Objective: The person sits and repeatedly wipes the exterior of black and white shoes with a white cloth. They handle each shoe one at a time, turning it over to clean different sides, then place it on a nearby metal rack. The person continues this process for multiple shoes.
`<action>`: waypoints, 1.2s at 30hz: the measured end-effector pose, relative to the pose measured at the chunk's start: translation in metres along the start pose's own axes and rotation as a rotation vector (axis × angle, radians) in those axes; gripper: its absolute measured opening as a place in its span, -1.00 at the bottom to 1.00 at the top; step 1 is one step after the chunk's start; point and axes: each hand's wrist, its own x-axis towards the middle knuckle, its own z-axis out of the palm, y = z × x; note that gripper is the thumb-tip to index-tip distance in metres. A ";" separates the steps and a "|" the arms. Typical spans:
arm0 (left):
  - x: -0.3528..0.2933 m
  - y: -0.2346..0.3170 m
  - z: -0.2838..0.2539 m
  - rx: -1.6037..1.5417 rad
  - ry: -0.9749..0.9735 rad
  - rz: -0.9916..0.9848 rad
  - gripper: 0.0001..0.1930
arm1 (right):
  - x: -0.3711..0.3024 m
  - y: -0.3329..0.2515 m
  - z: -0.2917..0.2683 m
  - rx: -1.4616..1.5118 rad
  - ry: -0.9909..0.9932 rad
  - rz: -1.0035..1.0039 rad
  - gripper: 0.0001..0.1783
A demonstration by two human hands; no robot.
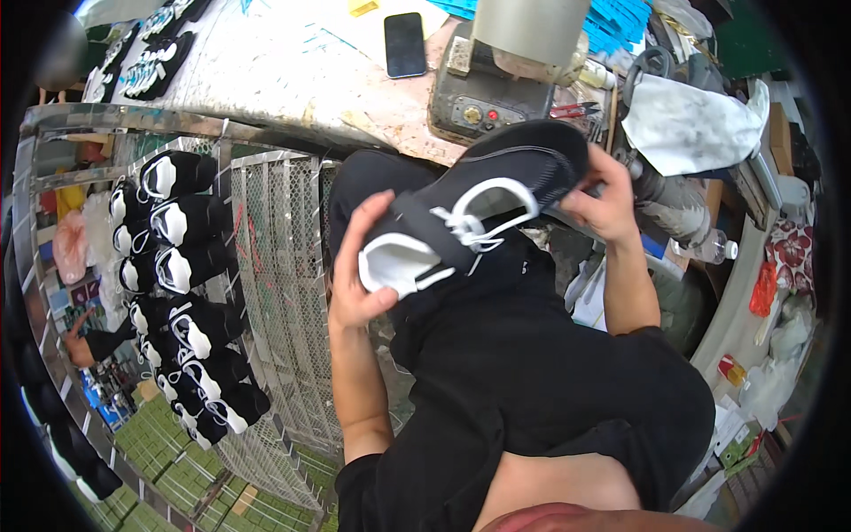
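Over my lap I hold a black sandal (510,160) with white strap edging and white cord lacing. It is tilted, with its rounded black end up at the right and its white-lined end at the left. My left hand (359,275) is closed round the white-lined end, thumb on the near side and fingers along the far edge. My right hand (605,199) pinches the rim of the rounded end; some of its fingers are hidden behind the sandal.
A machine (487,106) with a red button stands on the worktable (266,80), beside a black phone (404,44). On my left, a metal mesh rack (275,230) carries several black and white sandals (191,257). A clear bottle (709,246) lies to the right.
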 end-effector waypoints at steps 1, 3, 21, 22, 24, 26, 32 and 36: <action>-0.020 -0.003 0.006 -0.068 0.025 -0.104 0.16 | 0.008 -0.008 0.008 0.017 -0.041 0.064 -0.37; -0.048 0.003 0.024 -0.180 0.053 -0.294 0.19 | 0.024 -0.017 0.038 0.083 -0.074 0.139 -0.57; -0.128 -0.049 0.034 -0.021 0.203 -0.343 0.05 | 0.073 0.039 0.133 0.082 -0.251 0.429 -0.53; -0.135 -0.047 0.032 -0.186 0.294 -0.337 0.01 | 0.074 0.041 0.135 0.060 -0.255 0.336 -0.48; -0.143 -0.018 0.026 -0.361 0.394 -0.180 -0.02 | 0.081 0.061 0.141 0.072 -0.227 0.243 -0.46; -0.172 0.013 0.033 -0.257 0.576 -0.046 -0.02 | 0.078 0.072 0.155 0.041 -0.229 0.287 -0.51; -0.277 0.071 0.048 -0.097 1.311 0.723 -0.06 | 0.070 0.111 0.182 0.004 -0.353 0.390 -0.64; -0.362 0.092 -0.003 0.390 1.909 0.238 -0.37 | 0.071 0.110 0.187 -0.012 -0.329 0.382 -0.72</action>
